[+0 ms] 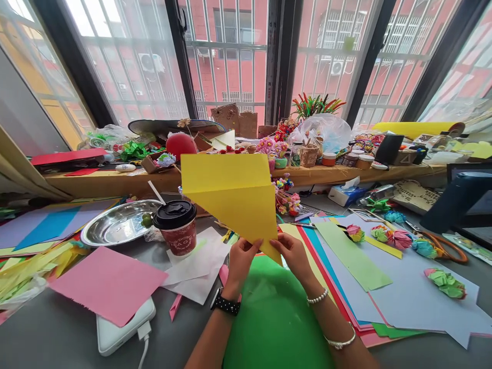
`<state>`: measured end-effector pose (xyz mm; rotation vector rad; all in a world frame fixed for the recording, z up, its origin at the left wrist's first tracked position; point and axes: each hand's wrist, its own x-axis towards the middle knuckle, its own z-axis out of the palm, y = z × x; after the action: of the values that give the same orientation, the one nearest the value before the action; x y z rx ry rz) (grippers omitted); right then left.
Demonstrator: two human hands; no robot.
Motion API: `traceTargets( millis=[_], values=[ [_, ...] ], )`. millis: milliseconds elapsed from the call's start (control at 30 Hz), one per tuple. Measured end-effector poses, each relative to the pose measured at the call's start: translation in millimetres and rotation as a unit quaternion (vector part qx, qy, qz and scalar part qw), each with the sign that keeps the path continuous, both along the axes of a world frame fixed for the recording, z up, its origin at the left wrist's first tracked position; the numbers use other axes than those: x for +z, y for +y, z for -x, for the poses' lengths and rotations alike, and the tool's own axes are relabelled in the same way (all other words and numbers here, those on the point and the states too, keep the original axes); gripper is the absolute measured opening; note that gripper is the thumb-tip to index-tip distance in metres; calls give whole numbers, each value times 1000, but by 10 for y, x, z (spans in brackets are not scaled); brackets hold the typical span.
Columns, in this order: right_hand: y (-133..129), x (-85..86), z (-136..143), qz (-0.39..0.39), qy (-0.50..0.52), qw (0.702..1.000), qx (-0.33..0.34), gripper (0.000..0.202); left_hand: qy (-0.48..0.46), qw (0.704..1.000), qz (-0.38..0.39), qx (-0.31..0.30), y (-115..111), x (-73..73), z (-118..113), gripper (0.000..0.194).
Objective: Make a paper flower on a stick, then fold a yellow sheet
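Note:
A sheet of yellow paper (230, 195) is held up in front of me, with a crease or folded edge running across it and a slanted lower left side that narrows to a corner at the bottom. My left hand (243, 261) pinches it near that lower corner from the left. On the other side, my right hand (292, 253) grips the same corner between thumb and fingers. Both hands are closed on the paper. Below them is a large green balloon (277, 318), between my forearms.
To the left are a lidded paper cup (176, 233) with a straw, a metal plate (111, 225), pink paper (111, 284) and a white power bank (126, 328). On the right lie stacked coloured sheets (418, 302), paper flowers (446, 283) and orange-handled scissors (448, 248). Crafts crowd the windowsill (323, 177).

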<state>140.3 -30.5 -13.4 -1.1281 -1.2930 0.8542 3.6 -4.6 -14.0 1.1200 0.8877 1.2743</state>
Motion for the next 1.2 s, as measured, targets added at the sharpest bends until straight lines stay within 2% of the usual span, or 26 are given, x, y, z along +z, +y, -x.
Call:
traceTargets(
  millis=[367, 567, 767, 967, 1200],
  values=[
    [-4, 25, -181, 0, -73, 997, -1, 20, -119, 992, 32, -22, 28, 117, 78, 22],
    [-37, 46, -238, -14, -95, 995, -5, 18, -223, 975, -16, -11, 17, 205, 163, 40],
    [-22, 16, -241, -21, -70, 996, -48, 27, -274, 962, -6, -19, 33, 197, 166, 41],
    [-23, 30, -237, -15, -46, 996, -81, 28, -279, 960, 16, -18, 44, 156, 133, 39],
    [-23, 29, -288, -1, 26, 995, -99, 27, -301, 953, -18, 14, 81, 213, 242, 42]
  ],
)
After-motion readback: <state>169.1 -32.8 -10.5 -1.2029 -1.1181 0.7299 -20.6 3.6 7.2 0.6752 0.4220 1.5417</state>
